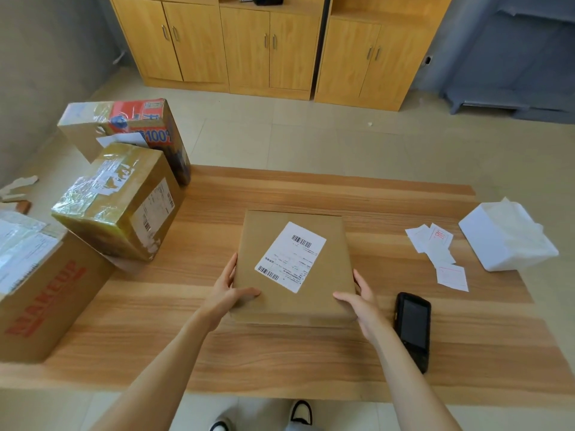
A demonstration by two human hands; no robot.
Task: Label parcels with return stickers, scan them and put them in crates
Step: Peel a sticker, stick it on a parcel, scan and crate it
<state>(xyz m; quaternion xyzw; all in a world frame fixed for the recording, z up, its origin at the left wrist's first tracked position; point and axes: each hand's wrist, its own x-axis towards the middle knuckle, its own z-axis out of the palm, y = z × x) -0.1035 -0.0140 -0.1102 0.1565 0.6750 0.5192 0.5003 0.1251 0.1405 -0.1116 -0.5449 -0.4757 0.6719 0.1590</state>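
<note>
A flat brown parcel (326, 293) lies in the middle of the wooden table (280, 353), with a white barcode label (291, 256) stuck on its top. My left hand (228, 290) grips its near left corner, thumb on top. Its near right corner is held the same way by my right hand (362, 301). A black handheld scanner (412, 329) lies face up just right of my right wrist. Several white return stickers with red print (440, 253) are scattered further right.
Three taped cardboard boxes line the table's left side: a printed one (130, 126) at the back, a glossy one (118, 200), a "MAKEUP" box (46, 293) nearest. A white bag-lined box (507, 237) sits at the right edge. Wooden cabinets (270, 48) stand beyond.
</note>
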